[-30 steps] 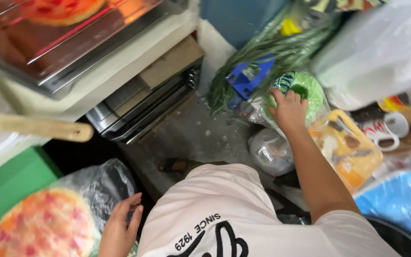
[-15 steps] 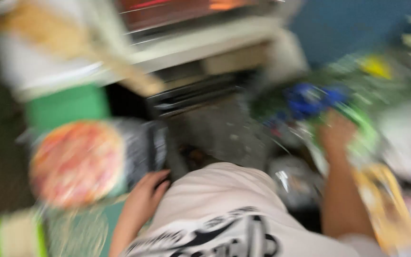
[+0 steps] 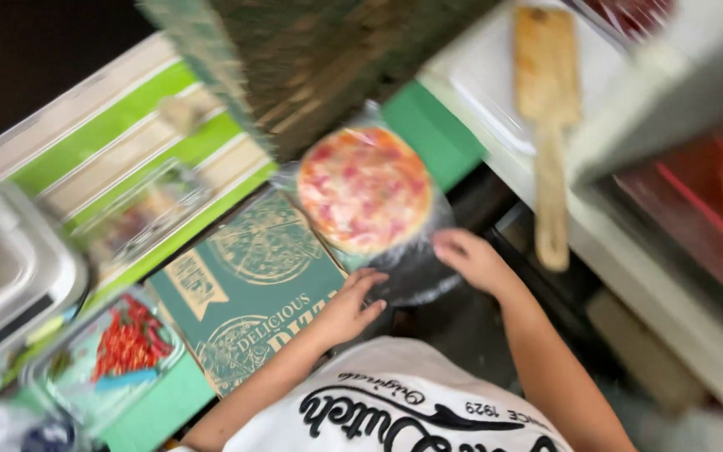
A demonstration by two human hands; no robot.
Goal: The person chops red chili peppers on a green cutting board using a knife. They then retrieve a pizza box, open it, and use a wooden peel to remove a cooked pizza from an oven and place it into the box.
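A raw pizza with red and pink toppings lies in clear plastic wrap, partly on a green printed pizza box. My left hand rests with fingers apart on the box's corner, at the edge of the wrap. My right hand lies on the plastic at the pizza's near right edge; blur hides whether it grips the wrap. The whole view is motion-blurred.
A wooden peel lies on the white counter to the right. An oven glows red at far right. A clear tray of red chillies and a metal container sit at left, by a green-striped surface.
My view has swung from the bags of greens over to the pizza and box. My right hand left the bag of greens and now lies on the pizza's wrap.
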